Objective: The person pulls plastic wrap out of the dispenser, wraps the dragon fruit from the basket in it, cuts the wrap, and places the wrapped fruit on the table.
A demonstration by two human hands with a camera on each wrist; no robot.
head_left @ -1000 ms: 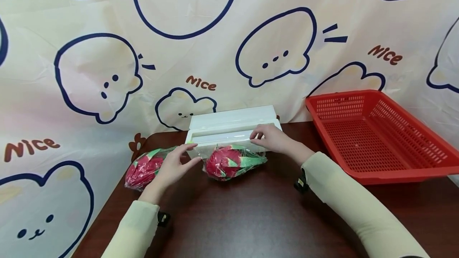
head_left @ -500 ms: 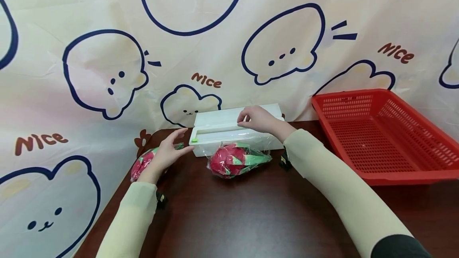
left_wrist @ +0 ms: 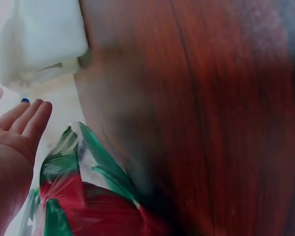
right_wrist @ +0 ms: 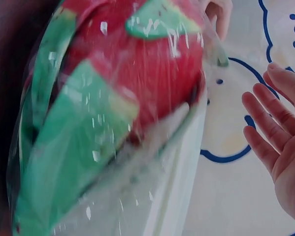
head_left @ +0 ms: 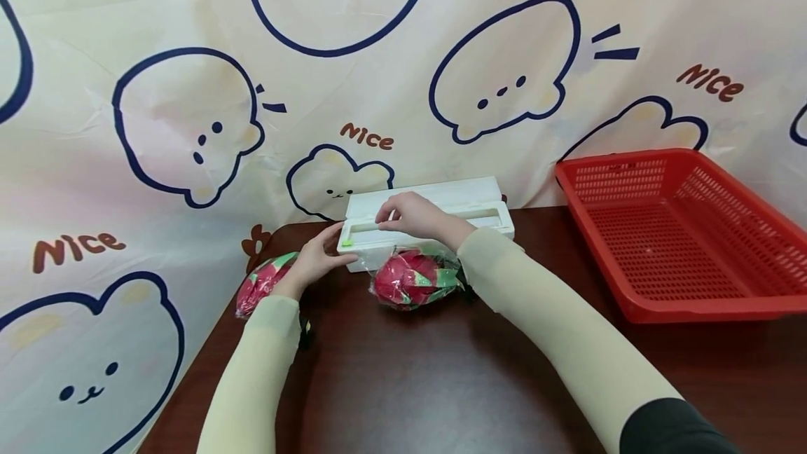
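Note:
Two dragon fruits wrapped in clear film lie on the table: one at the middle, the other at the left. Behind the middle one stands a long white cling film dispenser, its lid raised and a green piece at its left end. My left hand is at that end, thumb toward the front and fingers toward the back; the left wrist view has its fingers extended beside the box. Above the dispenser's left half, my right hand has bent fingers, which look relaxed and hold nothing in the right wrist view.
A red plastic basket with perforated sides stands at the right of the dark wooden table. A cloth printed with cartoon bears hangs right behind the table.
My right hand has moved left along the dispenser from its right end. My left hand has come up from over the left dragon fruit to the dispenser's left end.

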